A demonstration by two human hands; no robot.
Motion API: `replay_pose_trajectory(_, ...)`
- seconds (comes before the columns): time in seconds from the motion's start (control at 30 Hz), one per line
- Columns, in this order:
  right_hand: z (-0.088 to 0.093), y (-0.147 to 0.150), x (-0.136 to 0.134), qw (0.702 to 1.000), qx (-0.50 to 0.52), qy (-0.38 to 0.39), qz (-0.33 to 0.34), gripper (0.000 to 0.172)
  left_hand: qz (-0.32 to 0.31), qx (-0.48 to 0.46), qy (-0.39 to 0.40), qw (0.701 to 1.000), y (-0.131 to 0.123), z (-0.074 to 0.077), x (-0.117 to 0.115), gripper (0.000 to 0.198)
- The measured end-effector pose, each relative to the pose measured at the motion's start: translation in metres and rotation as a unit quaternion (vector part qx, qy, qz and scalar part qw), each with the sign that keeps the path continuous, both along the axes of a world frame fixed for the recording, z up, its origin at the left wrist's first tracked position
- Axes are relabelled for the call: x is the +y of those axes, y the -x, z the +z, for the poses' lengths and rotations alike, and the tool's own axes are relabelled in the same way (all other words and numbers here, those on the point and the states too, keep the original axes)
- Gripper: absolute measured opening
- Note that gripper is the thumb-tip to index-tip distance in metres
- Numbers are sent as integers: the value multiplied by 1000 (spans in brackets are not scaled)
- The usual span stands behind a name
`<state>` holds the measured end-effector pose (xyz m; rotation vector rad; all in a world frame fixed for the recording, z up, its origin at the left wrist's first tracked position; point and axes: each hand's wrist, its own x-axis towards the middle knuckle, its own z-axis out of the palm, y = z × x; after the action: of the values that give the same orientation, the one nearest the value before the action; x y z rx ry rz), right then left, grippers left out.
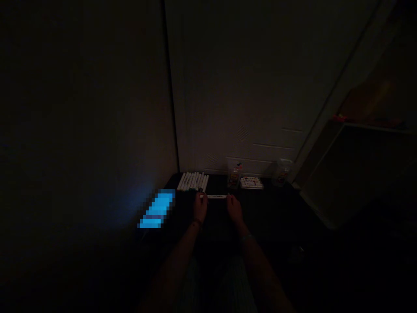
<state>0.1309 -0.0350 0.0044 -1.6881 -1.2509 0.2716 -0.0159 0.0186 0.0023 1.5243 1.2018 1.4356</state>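
A white marker lies level between my two hands, over the dark table. My left hand is closed on its left end, and my right hand pinches the right end. Just beyond my left hand, several white markers lie side by side in a row. A stack of white markers sits farther right, next to a clear container with a coloured label. The scene is very dark, so finger details are faint.
Another clear container stands at the back right. A glowing blue, blurred-out screen is at the table's left. A pale wall rises behind the table, and a shelf-like piece of furniture stands at the right.
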Motion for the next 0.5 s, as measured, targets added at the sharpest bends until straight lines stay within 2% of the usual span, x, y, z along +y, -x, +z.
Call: replay_pose_trajectory(0.5,3,2,-2,1000,5,11,0,39,2,-8,21,1000,-1,6,-4,20)
